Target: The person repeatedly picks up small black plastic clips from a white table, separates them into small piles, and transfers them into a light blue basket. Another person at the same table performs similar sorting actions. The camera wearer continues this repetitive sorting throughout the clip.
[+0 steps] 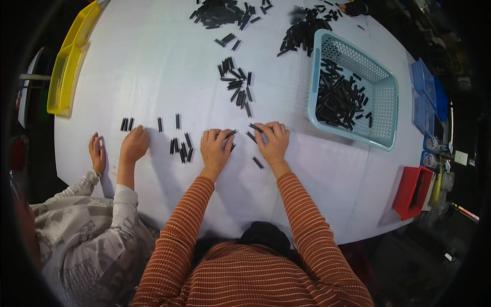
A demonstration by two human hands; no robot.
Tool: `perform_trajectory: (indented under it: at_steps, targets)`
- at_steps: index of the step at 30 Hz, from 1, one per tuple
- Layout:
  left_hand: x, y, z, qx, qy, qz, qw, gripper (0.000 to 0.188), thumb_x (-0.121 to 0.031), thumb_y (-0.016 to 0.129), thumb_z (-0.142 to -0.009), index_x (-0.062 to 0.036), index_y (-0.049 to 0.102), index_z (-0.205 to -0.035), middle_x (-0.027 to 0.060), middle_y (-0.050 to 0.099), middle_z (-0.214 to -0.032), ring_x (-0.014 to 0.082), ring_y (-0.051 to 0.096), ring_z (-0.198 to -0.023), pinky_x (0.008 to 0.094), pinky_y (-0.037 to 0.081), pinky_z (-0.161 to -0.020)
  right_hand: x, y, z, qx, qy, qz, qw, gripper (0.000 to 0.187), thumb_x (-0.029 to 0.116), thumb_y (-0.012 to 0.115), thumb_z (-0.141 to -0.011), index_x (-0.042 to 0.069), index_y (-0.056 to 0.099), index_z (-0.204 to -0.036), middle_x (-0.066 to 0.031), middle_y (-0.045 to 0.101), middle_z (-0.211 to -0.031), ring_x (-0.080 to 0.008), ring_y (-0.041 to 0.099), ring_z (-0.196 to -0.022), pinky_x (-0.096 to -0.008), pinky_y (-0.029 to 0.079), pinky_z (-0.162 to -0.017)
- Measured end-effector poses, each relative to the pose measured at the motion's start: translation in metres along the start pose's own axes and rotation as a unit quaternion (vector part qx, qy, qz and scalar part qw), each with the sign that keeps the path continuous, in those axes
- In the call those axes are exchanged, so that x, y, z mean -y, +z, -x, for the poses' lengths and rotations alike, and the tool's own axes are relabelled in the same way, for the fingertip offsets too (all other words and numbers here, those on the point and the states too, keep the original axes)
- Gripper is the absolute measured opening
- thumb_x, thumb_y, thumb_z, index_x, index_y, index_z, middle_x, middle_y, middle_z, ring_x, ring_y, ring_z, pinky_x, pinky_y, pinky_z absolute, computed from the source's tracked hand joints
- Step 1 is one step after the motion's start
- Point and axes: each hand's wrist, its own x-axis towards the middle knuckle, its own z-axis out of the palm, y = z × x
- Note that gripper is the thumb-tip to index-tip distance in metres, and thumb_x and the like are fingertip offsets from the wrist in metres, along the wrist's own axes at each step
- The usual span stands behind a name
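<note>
Small black grooved strips, probably plastic, lie about both my hands on the white table. My left hand (pixel 215 148) pinches one black strip (pixel 231 134) between thumb and fingers; another sits just by the thumb. At the fingertips of my right hand (pixel 273 142) is a second black strip (pixel 255 128), held tilted. Close to that thumb rests a loose strip (pixel 251 137), and one more (pixel 258 162) lies nearer to me, below the hand. Left of my left hand is a small group of strips (pixel 182 151).
A light blue basket (pixel 353 138) holding many strips stands at the right. Heaps of strips (pixel 217 13) lie at the far side. On my left a co-worker's hand (pixel 134 145) is beside a few strips. A yellow basket (pixel 64 87) and a red bin (pixel 409 192) stand at the edges.
</note>
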Motion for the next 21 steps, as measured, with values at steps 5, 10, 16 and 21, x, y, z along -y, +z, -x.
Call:
perform_trajectory:
  at_steps: [5, 10, 16, 21]
  targets:
    - [-0.012, -0.013, 0.030, 0.101, 0.045, 0.041, 0.993, 0.022, -0.013, 0.075, -0.079, -0.0129, 0.067, -0.098, 0.0017, 0.059, -0.088, 0.0224, 0.053, -0.084, 0.0345, 0.039, -0.072, 0.019, -0.025, 0.026, 0.098, -0.027, -0.049, 0.994, 0.019, 0.019, 0.074, -0.077, 0.019, 0.072, -0.095, 0.0030, 0.055, -0.085, -0.0167, 0.053, -0.078, -0.0332, 0.035, -0.075]
    - [-0.010, -0.003, 0.001, 0.036, 0.002, 0.085, 0.996, 0.019, -0.012, 0.071, -0.081, -0.0108, 0.065, -0.099, 0.0043, 0.061, -0.093, 0.0250, 0.055, -0.089, 0.0374, 0.041, -0.075, 0.018, -0.010, 0.005, 0.040, 0.029, -0.047, 0.998, 0.018, 0.021, 0.073, -0.080, 0.015, 0.071, -0.097, 0.0016, 0.059, -0.087, -0.0167, 0.057, -0.082, -0.0347, 0.036, -0.076]
    - [0.000, 0.022, -0.080, -0.038, -0.013, 0.063, 0.997, 0.017, -0.008, 0.070, -0.083, -0.0070, 0.066, -0.099, 0.0071, 0.064, -0.097, 0.0262, 0.058, -0.092, 0.0363, 0.047, -0.079, 0.032, 0.020, -0.046, 0.059, 0.090, 0.031, 0.994, 0.018, 0.020, 0.072, -0.080, 0.016, 0.069, -0.097, 0.0032, 0.060, -0.085, -0.0170, 0.059, -0.083, -0.0359, 0.037, -0.078]
    - [0.018, 0.036, -0.091, 0.010, -0.007, 0.033, 0.999, 0.017, -0.009, 0.071, -0.083, -0.0064, 0.067, -0.100, 0.0068, 0.066, -0.089, 0.0233, 0.060, -0.082, 0.0346, 0.049, -0.075, 0.025, 0.009, -0.028, 0.124, 0.114, 0.048, 0.985, 0.017, 0.019, 0.072, -0.080, 0.017, 0.068, -0.096, 0.0052, 0.059, -0.082, -0.0151, 0.059, -0.081, -0.0355, 0.036, -0.078]
